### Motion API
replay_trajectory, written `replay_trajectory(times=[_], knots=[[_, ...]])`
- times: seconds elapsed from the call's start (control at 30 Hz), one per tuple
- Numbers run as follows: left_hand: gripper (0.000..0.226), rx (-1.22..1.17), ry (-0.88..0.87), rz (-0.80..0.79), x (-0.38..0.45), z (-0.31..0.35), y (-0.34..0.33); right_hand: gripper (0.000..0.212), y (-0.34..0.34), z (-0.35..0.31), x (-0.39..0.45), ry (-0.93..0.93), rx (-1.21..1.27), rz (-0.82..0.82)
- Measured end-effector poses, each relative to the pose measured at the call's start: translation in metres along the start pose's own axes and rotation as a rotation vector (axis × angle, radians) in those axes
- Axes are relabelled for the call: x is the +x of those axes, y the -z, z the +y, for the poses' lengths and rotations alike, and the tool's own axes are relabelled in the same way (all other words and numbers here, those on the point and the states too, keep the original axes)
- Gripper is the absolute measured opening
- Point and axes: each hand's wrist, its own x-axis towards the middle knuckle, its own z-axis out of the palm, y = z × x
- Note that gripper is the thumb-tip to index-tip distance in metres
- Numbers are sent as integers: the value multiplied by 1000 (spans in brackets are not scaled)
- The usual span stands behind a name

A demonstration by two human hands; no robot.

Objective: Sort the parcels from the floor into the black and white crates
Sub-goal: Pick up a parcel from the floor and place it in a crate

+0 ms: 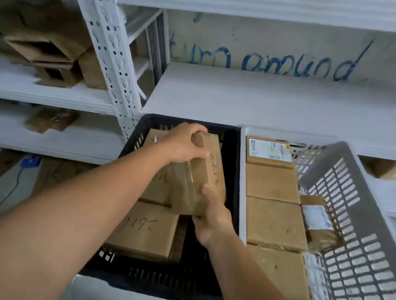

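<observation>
Holding a brown parcel (200, 176) over the black crate (164, 281), the person looks about to set it down. The left hand (184, 145) has its fingers curled over the parcel's far top edge, and the right hand (214, 219) grips the near bottom corner, thumb on top. So both hands are wrapped on the same box, which sits tilted, just above the parcels already in the black crate.

Progress-wise it seems pretty far along. Inside the black crate there's a parcel with handwriting (144, 229) at the near end and at least one more tucked under the held one. Right beside the black crate, touching its right wall, the white crate (350, 224) has a neat row of parcels running front to back, the far one carrying a printed label (267, 148), plus a smaller labelled packet (319, 222) leaning against its right side.

The floor pile isn't in view, so there's no telling how many are left to sort.
</observation>
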Motion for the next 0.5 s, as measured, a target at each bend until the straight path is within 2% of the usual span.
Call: replay_trajectory(times=[0.23, 0.4, 0.5], knots=[[53, 122, -123, -109, 54, 2, -31, 47, 2, -5, 38, 15, 9, 181], [67, 246, -201, -181, 78, -7, -56, 34, 1, 0, 61, 17, 28, 316], [63, 278, -232, -194, 87, -18, -69, 26, 0, 6, 73, -3, 79, 389]])
